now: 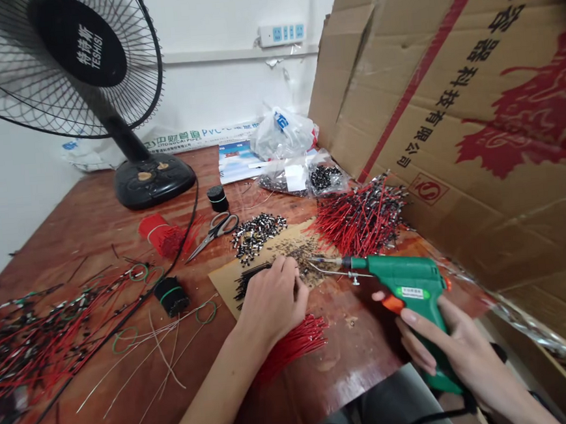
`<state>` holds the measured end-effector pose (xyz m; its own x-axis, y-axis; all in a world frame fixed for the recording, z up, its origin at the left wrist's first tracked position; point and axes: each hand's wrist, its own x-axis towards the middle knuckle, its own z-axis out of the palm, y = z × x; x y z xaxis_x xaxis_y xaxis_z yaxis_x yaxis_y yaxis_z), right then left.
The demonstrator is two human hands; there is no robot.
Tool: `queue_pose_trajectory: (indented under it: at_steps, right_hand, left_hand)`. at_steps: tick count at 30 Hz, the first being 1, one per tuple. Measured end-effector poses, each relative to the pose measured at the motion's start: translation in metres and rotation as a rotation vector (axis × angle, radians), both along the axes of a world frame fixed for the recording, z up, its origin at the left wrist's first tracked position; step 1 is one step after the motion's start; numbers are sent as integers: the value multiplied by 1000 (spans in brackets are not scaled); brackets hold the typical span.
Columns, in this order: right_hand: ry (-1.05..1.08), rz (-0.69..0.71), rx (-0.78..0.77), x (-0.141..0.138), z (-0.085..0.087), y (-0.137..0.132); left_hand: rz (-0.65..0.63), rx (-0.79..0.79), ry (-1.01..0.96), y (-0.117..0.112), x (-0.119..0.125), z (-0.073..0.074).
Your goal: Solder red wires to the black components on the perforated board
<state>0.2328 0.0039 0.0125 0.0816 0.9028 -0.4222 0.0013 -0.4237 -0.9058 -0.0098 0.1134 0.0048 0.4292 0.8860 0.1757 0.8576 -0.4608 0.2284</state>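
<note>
The right hand closes around the handle of a green soldering gun, which should handle lightly there. The left hand curls narrowly beside thin, flexible wires on a cardboard sheet; any hold is hidden.

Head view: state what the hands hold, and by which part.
The right hand grips a green soldering gun by its handle; whether the left hand holds anything cannot be told.

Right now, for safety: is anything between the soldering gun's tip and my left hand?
Nothing visible: the green soldering gun points its tip at the left hand across a gap above the cardboard sheet.
</note>
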Motion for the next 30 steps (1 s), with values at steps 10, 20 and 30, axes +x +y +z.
queue_pose_trajectory:
  at_steps: [10, 20, 30]
  right_hand:
    - [-18, 77, -26, 6, -17, -8]
    - [-116, 60, -10, 8, -15, -11]
    - [-76, 95, -80, 14, -7, -11]
  left_hand:
    - [25, -76, 166, 0, 1, 14]
    - [46, -15, 69, -2, 10, -2]
    - [72, 16, 61, 2, 11, -7]
